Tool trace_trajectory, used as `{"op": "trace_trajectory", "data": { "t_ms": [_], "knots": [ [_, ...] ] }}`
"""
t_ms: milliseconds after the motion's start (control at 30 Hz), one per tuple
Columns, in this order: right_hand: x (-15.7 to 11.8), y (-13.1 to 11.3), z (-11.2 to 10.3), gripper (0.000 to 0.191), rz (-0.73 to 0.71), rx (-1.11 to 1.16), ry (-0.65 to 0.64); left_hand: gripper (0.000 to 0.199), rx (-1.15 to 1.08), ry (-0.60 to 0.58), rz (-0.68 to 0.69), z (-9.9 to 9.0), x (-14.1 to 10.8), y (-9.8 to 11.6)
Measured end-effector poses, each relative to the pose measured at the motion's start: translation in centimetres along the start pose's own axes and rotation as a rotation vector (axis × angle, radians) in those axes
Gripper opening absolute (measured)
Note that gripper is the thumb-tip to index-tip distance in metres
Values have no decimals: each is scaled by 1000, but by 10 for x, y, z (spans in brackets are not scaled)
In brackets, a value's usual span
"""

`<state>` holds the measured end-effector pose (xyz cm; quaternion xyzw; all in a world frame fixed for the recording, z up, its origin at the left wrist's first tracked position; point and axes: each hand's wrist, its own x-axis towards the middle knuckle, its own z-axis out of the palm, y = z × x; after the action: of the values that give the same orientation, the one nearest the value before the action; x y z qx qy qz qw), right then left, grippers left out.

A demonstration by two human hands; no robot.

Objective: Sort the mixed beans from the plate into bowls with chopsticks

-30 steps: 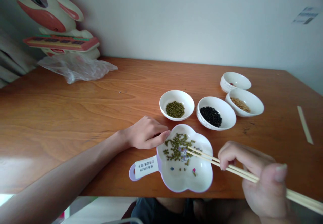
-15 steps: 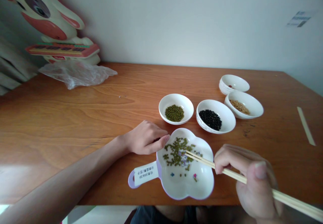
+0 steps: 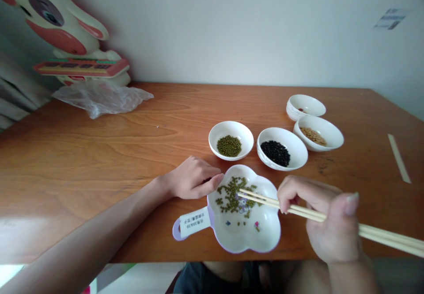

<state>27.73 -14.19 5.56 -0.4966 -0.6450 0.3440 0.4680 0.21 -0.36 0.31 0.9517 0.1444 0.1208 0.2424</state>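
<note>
A: Right hand [image 3: 331, 236]?
B: Grips chopsticks [image 3: 308, 213]; tips at mung beans [image 3: 231, 196] in flower-shaped dish [image 3: 245, 240], eleven o'clock.
A: Left hand [image 3: 192, 179]?
B: Touching dish, ten o'clock; pinching or not, can't tell.

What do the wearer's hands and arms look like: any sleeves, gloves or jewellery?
The left hand and right hand are bare: no gloves, rings or wristwear in sight. The left forearm and visible right forearm show no sleeve or markings.
</note>
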Motion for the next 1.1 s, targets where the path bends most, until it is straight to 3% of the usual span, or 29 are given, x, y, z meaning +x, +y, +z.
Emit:
{"op": "trace_trajectory", "data": {
  "t_ms": [200, 1100],
  "knots": [
    [-11, 7, -4, 79, -11, -52, -113, 40, 27, -3, 0, 1, -2, -3],
    [-11, 6, -4, 74, -107, -103, -97, 40, 28, 2, 10, 1, -2, -4]
  ]
}}
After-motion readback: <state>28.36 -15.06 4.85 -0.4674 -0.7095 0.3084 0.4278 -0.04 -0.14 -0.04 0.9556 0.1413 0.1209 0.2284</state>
